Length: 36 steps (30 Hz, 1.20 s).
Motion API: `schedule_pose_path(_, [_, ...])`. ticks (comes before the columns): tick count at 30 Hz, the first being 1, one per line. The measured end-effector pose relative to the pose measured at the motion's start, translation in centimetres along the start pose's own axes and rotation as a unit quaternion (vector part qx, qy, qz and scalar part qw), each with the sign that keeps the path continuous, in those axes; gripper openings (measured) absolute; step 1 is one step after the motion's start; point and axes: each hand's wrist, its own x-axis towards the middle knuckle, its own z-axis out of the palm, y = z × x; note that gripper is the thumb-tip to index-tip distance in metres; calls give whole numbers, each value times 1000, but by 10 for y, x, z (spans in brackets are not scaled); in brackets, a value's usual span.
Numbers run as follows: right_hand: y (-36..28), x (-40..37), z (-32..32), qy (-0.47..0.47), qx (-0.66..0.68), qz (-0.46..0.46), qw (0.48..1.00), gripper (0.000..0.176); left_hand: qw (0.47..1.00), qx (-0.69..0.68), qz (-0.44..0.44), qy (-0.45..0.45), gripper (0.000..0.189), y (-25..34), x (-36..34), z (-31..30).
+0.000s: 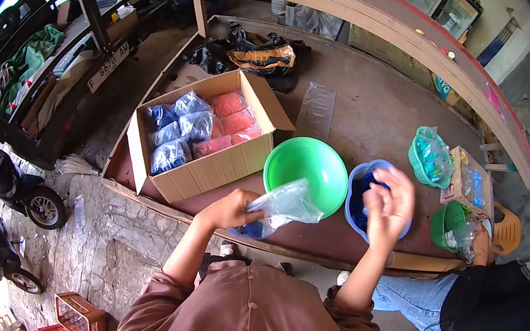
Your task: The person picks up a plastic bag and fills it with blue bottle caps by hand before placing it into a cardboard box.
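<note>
Left hand [229, 209]: clenched on the neck of a clear crumpled plastic bag [288, 203], fingers [251, 208] pinching the film.
Bag: stood out from the left fingertips toward the right hand, with small blue pieces hanging just below the left fingers.
Right hand [390, 205]: raised with its back to the camera and fingers curled; whether they gripped anything could not be told.
Round blue plastic bowl [349, 200]: lay directly beneath the right fingers, holding dark blue pieces.
Round green plastic bowl [305, 164]: sat between the two hands, just beyond the bag.
Open brown cardboard box [210, 172]: lay beyond the left fingers, packed with blue film-wrapped packets [172, 133] and red film-wrapped packets [234, 118].
Small green mesh plastic basket [448, 223]: stood outward of the right fingers, beside a co-worker's hand [482, 246].
</note>
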Motion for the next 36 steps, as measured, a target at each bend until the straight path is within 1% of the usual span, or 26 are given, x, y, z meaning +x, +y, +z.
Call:
schedule_pose_path(1, [-6, 1, 3, -73, -67, -17, 995, 53, 1000, 0, 2, -4, 20, 4, 1, 0])
schedule_pose_path(2, [1, -5, 4, -173, -125, 10, 977, 78, 1000, -28, 9, -4, 20, 9, 2, 1])
schedule_pose_path(3, [1, -11, 7, -223, -120, -6, 967, 69, 998, -56, 16, -3, 20, 12, 4, 2])
schedule_pose_path(5, [5, -21, 10, -241, -67, 122, 961, 53, 998, -50, 21, -14, 21, 12, 10, 6])
schedule_pose_path(6, [10, -23, 7, -215, -65, 104, 969, 39, 998, -57, 24, -22, 22, 10, 10, 9])
schedule_pose_path(7, [12, -21, 6, -179, -58, 78, 979, 36, 997, -63, 26, -32, 22, 9, 11, 12])
schedule_pose_path(10, [11, -16, -8, -147, -10, 165, 975, 36, 998, -54, 8, -34, 23, 9, 13, 14])
schedule_pose_path(11, [9, -15, -15, -144, -13, 163, 976, 36, 998, -54, 12, -36, 23, 11, 15, 12])
schedule_pose_path(13, [5, -15, -26, -150, -32, 186, 970, 37, 999, 9, 13, -37, 25, 14, 16, 5])
schedule_pose_path(14, [7, -17, -32, -172, -31, 202, 964, 39, 997, 25, 74, -21, 24, 9, 19, 6])
schedule_pose_path(15, [6, -18, -35, -205, -59, 201, 956, 42, 997, 25, 74, -20, 24, 5, 19, 5])
schedule_pose_path(17, [-1, -15, -41, -238, -89, 224, 941, 42, 987, 116, 102, -37, 25, 4, 18, 1])
schedule_pose_path(18, [2, -15, -47, -223, -90, 211, 948, 41, 987, 118, 101, -35, 25, -5, 17, 1])
schedule_pose_path(19, [7, -15, -56, -208, -90, 198, 954, 40, 982, 170, 85, -23, 25, -20, 13, 0])
schedule_pose_path(20, [11, -11, -65, -110, -27, 192, 975, 43, 973, 221, 68, -11, 25, -22, 10, -2])
schedule_pose_path(21, [11, -4, -74, -38, -51, 136, 989, 46, 973, 221, 66, -8, 25, -23, 7, -6])
schedule_pose_path(23, [12, 1, -70, -32, -91, 102, 990, 52, 999, -3, 39, 17, 23, -20, -1, -17])
schedule_pose_path(25, [19, 1, -45, -180, -146, 38, 972, 61, 990, -93, -52, 91, 11, -26, -8, -8])
schedule_pose_path(27, [40, -16, -2, -249, -59, 20, 966, 56, 964, -188, -52, 178, 17, -21, -5, 5])
schedule_pose_path(28, [50, -33, 24, -259, -25, 48, 964, 55, 964, -189, -54, 181, 17, -18, -3, 12])
schedule_pose_path(29, [58, -47, 45, -268, 9, 77, 960, 54, 955, -196, -54, 216, 18, -13, -2, 19])
schedule_pose_path(31, [67, -55, 64, -416, -46, 179, 891, 56, 943, -204, -58, 256, 20, -11, -5, 21])
schedule_pose_path(32, [66, -55, 66, -421, -43, 178, 888, 56, 938, -222, -59, 261, 20, -12, -8, 18])
schedule_pose_path(34, [65, -53, 71, -496, -118, 243, 825, 62, 931, -249, -35, 264, 19, -11, -11, 11])
schedule_pose_path(35, [65, -53, 73, -501, -117, 241, 823, 62, 930, -249, -36, 269, 19, -6, -11, 8])
schedule_pose_path(36, [66, -53, 75, -460, -20, 166, 872, 56, 934, -234, -88, 255, 18, 1, -10, 7])
